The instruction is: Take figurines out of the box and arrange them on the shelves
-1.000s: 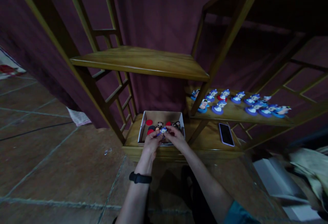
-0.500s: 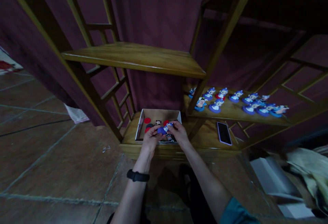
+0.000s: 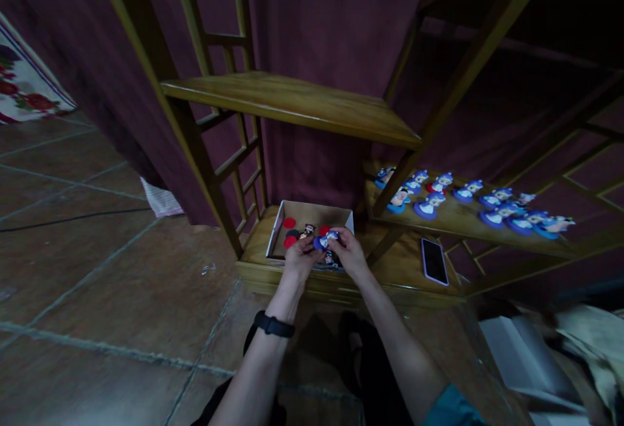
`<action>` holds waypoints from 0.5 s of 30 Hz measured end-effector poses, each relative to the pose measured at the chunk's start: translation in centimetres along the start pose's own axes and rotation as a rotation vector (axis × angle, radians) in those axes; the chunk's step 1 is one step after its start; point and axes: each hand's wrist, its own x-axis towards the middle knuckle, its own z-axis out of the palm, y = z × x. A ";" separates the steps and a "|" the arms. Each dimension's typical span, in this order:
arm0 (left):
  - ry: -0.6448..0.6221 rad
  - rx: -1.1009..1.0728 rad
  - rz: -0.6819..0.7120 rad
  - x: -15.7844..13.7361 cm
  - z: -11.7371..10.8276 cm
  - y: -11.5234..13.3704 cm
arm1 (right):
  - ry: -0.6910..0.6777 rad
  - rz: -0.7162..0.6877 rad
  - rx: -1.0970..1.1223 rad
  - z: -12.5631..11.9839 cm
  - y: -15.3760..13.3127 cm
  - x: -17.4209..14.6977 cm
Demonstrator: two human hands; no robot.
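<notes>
Left hand (image 3: 299,255): fingers closed at the base of 1 figurine (image 3: 326,240). Right hand (image 3: 351,253): fingers pinched on its head end. Figurine tilted between them, over an open box (image 3: 319,211). Risk, I judge: left fingers slip on the rim, or right ones twist too hard; figurine drops onto red discs (image 3: 289,223) below-left. Look: blue-purple base leftward, white body mid, violet-blue head rightward.

Left hand (image 3: 301,255) and right hand (image 3: 351,253) both got a little purple-and-white toy (image 3: 325,240) pinched over the box (image 3: 316,213), phone (image 3: 434,261) nearby.
</notes>
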 end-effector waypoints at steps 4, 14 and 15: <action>-0.004 -0.009 0.046 -0.2 0.1 -0.1 | 0.010 -0.007 -0.017 0.0 0.2 0.1; 0.049 -0.044 0.020 -0.6 0.0 0.2 | 0.022 -0.052 -0.112 0.1 -0.4 -0.3; 0.057 -0.054 0.013 -0.6 0.0 0.1 | 0.023 -0.053 -0.120 0.0 -0.3 -0.2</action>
